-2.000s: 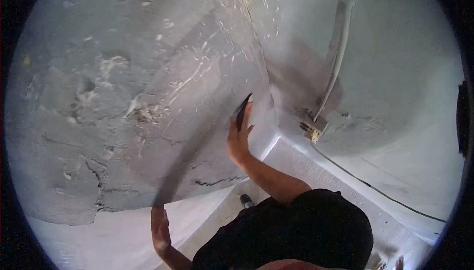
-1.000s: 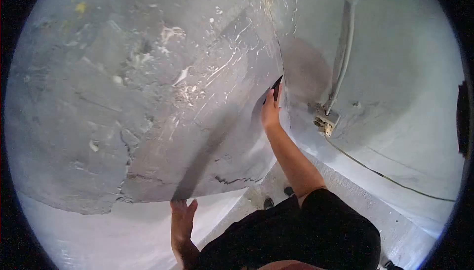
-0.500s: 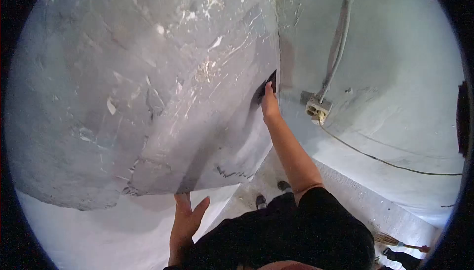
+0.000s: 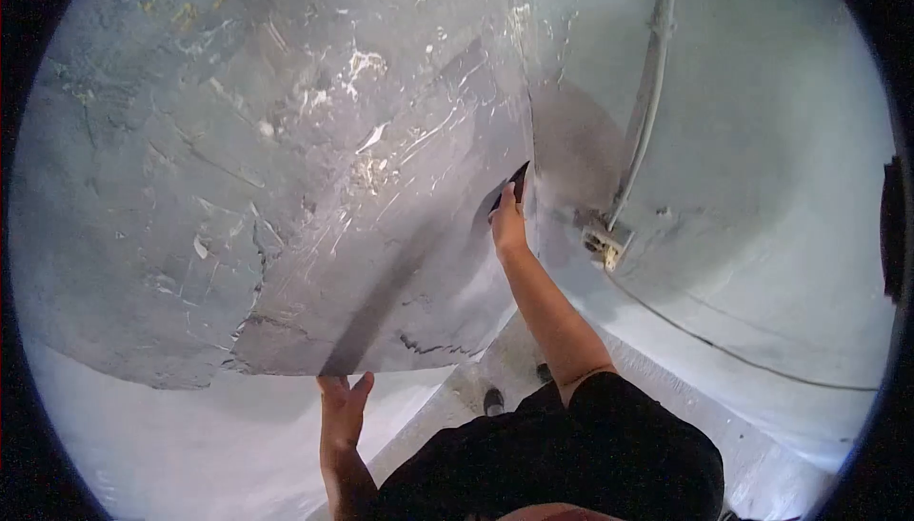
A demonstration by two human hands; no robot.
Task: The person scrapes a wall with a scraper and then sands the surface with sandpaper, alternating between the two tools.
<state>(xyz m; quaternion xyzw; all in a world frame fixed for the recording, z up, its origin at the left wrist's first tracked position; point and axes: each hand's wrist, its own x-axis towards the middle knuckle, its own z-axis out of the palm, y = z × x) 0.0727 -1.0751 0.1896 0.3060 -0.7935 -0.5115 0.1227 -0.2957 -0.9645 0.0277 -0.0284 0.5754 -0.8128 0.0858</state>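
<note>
**Head view: hands, scraper blade, wall corner**

Head cam (only view):

- Right hand: arm raised, reaching up to the inside corner where two walls meet. Fingers closed round a dark scraper blade; blade tip sticks up past the fingertips, tilted right, lying against the grey wall right at the corner line. Grip detail small; exact finger positions hard to tell.
- Left hand: low in frame, palm flat on the wall, fingers spread and pointing up. Holds nothing. Fingertips sit at the lower edge of the grey patch, where grey meets the white painted strip.
- Grey wall: left side, rough bare plaster w/ white scratch marks, chips, a few yellowish flecks top left, cracks low down near the edge. A dark diagonal shadow band runs from approx. the left hand's fingertips up toward the right hand.
- White painted strip: below the grey patch, bottom left.
- Right wall: pale, smoother, dark shadow patch just beside the corner.
- Conduit: pale pipe running down the right wall, ending at a small socket box, near the right forearm but apart from it.
- Thin cable: runs from the box rightward along the right wall, low.
- Black sleeve/shirt: person's own, bottom centre.
- Shoes: dark, on pale floor far below, betw. the arms.
</note>
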